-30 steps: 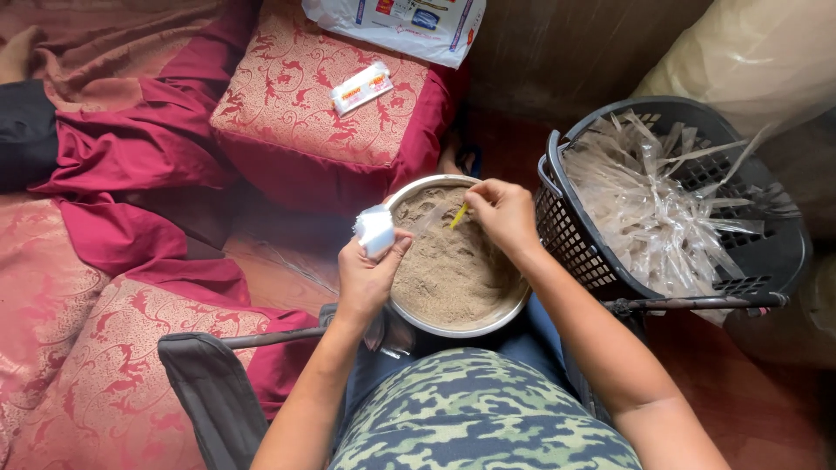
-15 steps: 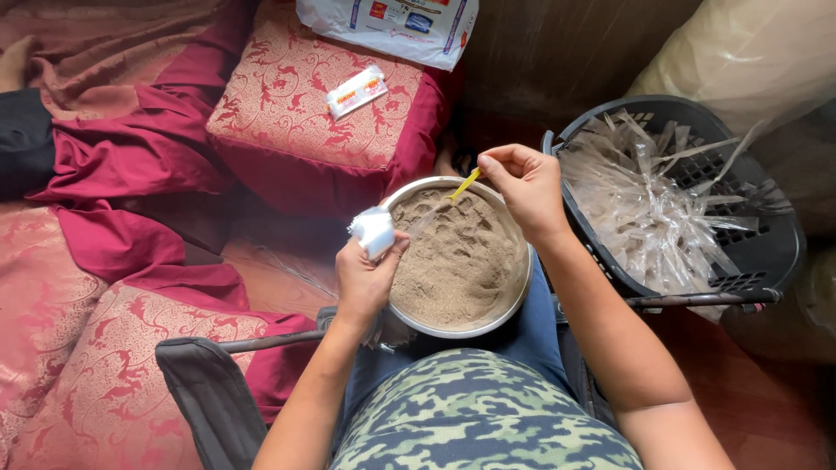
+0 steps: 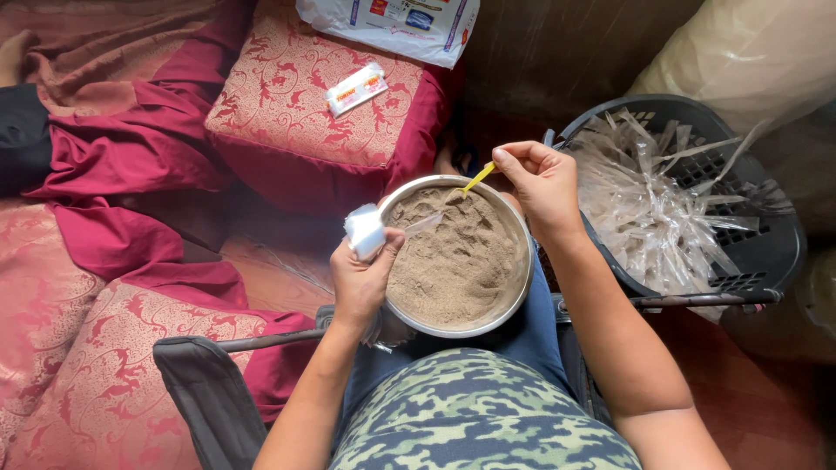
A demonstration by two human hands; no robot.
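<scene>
the right hand (image 3: 544, 183) pinches a small yellow scoop (image 3: 478, 177) over the far rim of a metal bowl (image 3: 521, 278) of brown powder (image 3: 453, 257) on the lap. the left hand (image 3: 361, 274) grips a white wad (image 3: 365, 231) at the bowl's left edge. a black basket (image 3: 766, 252) of clear plastic sleeves (image 3: 653, 209) stands right.

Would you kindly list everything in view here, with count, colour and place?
metal bowl: one, silver, on the lap, filled with brown powder.
yellow scoop: one, over the bowl's far rim.
small packet: one, white, at the bowl's left edge.
plastic basket: one, dark, right, full of clear plastic sleeves.
cushions: several, red and gold, left and top.
small white pack: one, on the top cushion.
printed bag: one, white, top edge.
pale sack: one, top right.
left hand: holds the packet.
right hand: pinches the scoop.
</scene>
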